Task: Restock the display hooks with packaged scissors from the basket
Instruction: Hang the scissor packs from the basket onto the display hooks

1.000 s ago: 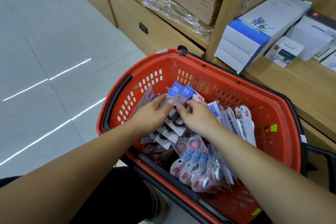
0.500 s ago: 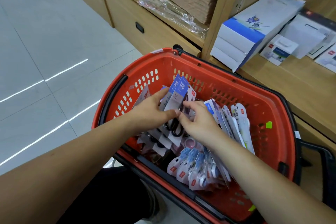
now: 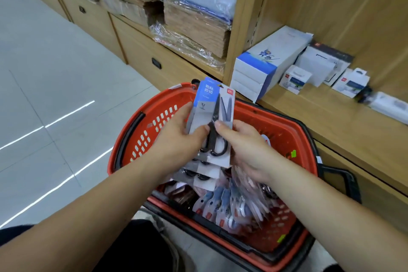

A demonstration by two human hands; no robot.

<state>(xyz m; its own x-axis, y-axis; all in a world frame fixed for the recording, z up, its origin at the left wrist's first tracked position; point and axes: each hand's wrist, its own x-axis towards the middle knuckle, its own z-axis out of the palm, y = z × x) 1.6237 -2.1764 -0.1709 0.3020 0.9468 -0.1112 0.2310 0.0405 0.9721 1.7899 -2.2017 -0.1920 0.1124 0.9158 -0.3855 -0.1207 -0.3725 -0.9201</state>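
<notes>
Hands meet over the red basket [image 3: 167, 99], both gripping the same bunch of packaged scissors [image 3: 213, 115]. The left hand [image 3: 176, 139] wraps its fingers round the left edge of the cards, with the thumb laid on the front. The right hand [image 3: 247, 150] pinches the front card with its thumb near the pivot of the black-handled scissors, fingers curled behind. The bunch stands nearly upright, blue header up, its top reaching past the basket's far rim. Several cards fan out beneath the front one, their lower ends hanging toward the basket's contents. Inside the basket lie more packs [image 3: 229, 203] with blue and white fronts, crowded along the near right side. A pale tiled floor [image 3: 44, 73] spreads to the left, and a wooden shelf [image 3: 331, 121] runs along the right. On the shelf rest a white and blue box [image 3: 265, 66] and smaller white boxes [image 3: 295, 77]. Wrapped stacks of paper [image 3: 196, 24] fill the compartment further left.
</notes>
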